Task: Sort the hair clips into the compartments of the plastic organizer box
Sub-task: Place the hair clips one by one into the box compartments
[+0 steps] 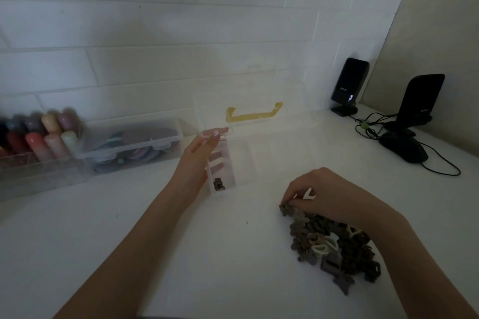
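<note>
Right hand curled over the near end of the hair clip pile, fingertips pinching a dark brown clip; a white clip is tucked under the fingers too. Pile is mostly brown/grey with a few cream ones, on the white table, right of centre. Left hand grips the left end wall of the clear organizer box, thumb on the rim. One brown clip sits in its near-left compartment. Lid up, yellow handle. Left: clear case of round pads, bin of coloured items, blurred. Right: two black speakers, logo text unreadable; black mouse.
</note>
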{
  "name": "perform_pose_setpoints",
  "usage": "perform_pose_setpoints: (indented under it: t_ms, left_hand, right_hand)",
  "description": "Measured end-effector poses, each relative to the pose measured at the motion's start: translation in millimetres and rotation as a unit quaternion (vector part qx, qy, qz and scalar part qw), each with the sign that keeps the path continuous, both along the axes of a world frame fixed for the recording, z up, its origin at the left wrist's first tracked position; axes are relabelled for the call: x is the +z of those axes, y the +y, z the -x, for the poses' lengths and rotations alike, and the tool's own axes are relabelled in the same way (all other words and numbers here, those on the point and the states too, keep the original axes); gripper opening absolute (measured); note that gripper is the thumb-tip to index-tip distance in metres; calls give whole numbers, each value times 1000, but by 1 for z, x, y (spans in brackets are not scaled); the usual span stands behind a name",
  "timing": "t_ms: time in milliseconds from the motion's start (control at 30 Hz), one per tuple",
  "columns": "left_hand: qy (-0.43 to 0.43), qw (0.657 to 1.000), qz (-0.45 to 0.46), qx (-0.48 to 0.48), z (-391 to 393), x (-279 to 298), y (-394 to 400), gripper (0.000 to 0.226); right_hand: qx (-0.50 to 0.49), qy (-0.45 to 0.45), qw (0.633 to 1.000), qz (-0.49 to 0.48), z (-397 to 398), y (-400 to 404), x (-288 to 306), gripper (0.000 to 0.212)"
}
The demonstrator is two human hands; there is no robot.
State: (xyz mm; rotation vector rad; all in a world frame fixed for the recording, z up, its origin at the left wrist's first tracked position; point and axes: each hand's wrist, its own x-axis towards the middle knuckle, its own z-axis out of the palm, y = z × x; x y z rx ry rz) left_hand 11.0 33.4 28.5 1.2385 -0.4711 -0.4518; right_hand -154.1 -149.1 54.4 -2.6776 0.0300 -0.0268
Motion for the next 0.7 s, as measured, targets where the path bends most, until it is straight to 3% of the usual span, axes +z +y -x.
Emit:
perform_pose_setpoints:
  t_ms: [167, 367, 700]
  left_hand:
    - [-4, 1000, -5, 6, 1, 0, 0, 26]
    - [-5, 1000, -6, 11, 1, -1, 0, 23]
    - [-17, 1000, -12, 9, 7, 0, -1, 36]
  right_hand:
    - [-7, -115, 980, -162, 3, 8, 6, 12]
    - [-16, -131, 925, -356, -8, 23, -5, 11]
    - [-51, -196, 910, -363, -19, 34, -17, 14]
